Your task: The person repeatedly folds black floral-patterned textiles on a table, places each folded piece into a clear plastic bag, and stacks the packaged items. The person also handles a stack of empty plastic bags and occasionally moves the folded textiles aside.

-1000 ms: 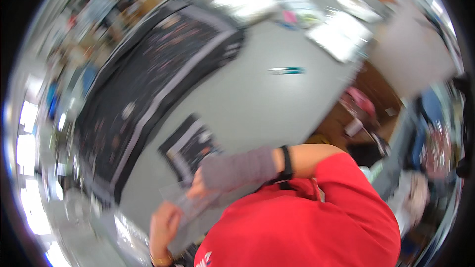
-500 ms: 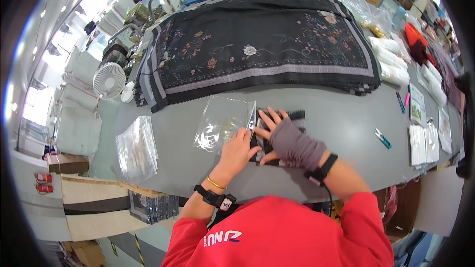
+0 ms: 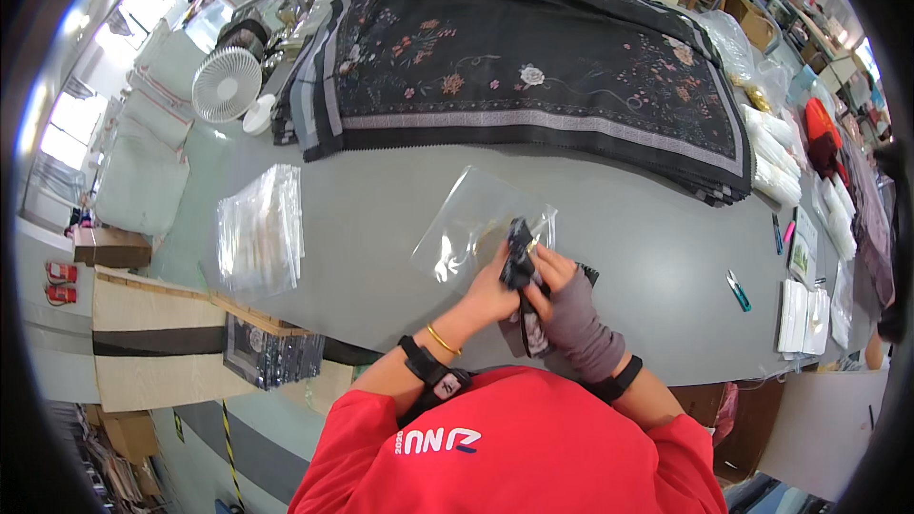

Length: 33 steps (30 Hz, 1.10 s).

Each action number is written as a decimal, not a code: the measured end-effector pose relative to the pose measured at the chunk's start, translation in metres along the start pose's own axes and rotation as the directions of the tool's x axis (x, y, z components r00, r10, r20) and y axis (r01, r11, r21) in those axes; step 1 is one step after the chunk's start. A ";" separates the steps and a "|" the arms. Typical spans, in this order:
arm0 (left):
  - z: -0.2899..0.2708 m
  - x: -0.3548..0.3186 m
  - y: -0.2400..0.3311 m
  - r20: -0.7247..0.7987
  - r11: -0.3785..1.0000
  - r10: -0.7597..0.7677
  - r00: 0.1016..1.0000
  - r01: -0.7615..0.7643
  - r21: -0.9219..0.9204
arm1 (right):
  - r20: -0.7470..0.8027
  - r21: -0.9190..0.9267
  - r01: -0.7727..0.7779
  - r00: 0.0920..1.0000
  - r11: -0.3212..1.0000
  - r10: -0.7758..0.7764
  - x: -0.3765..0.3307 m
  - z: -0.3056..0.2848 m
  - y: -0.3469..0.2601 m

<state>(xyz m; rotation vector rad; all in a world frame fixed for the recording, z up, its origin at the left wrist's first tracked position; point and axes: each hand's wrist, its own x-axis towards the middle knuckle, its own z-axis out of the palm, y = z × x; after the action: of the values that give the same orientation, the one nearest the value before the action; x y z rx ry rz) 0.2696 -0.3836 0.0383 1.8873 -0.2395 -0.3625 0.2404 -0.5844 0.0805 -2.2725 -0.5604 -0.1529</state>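
Note:
A folded black patterned scarf (image 3: 519, 268) is held up on edge between my two hands, at the near side of the table. My left hand (image 3: 490, 293) is closed on its left side, with a gold bangle and a black strap at the wrist. My right hand (image 3: 560, 278), in a grey fingerless glove, grips it from the right; part of the cloth shows beyond that hand. Just past the scarf lies a clear plastic bag (image 3: 471, 214), its near right corner close to my right fingers. My fingers partly hide the scarf.
A large stack of black floral scarves (image 3: 533, 67) covers the table's far side. Clear bags (image 3: 262, 228) are piled at left. Snips (image 3: 738, 292), a pen (image 3: 777, 233) and white packets (image 3: 802, 319) lie at right. Packed scarves (image 3: 271, 352) stand below the left edge, near a white fan (image 3: 227, 84).
The scarf lay flat under my hands and is now lifted and tilted on edge between them. The plastic bag is turned and sits apart from my left hand. The view has shifted.

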 end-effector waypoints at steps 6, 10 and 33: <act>-0.011 -0.010 0.047 -0.077 0.826 0.371 0.925 -0.291 0.482 | 0.102 -0.425 0.132 0.990 0.895 -0.097 0.018 0.046 0.026; -0.012 -0.011 0.092 0.306 0.304 0.415 0.857 -0.448 0.841 | -0.017 -0.516 0.248 0.954 0.820 -0.299 0.059 0.068 0.025; 0.005 -0.069 0.015 0.187 0.561 0.371 0.910 -0.380 0.736 | 0.161 0.273 -0.099 0.985 0.957 0.056 0.031 0.006 0.007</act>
<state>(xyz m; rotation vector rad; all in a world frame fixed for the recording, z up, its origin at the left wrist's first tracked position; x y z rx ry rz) 0.2034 -0.3697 0.0600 2.5851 -0.9185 0.0629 0.2713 -0.5739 0.0802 -2.0343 -0.5337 0.1330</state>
